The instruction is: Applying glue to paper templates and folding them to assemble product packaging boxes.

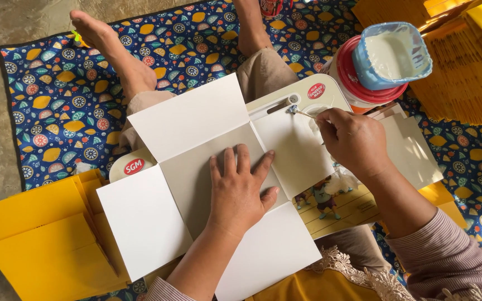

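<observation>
Left hand (236,192) pressed flat on the white cardboard blank (196,161), right hand (351,140) fingers pinched on a glue stick (303,113), dabbing the first flap, other flaps still bare.

Around the white cut cardboard box blank (196,167), a red oval label (134,166) sits at its left edge, another red oval label (316,91) beyond its upper right, and flat yellow box blanks (40,234) at its lower left.
</observation>
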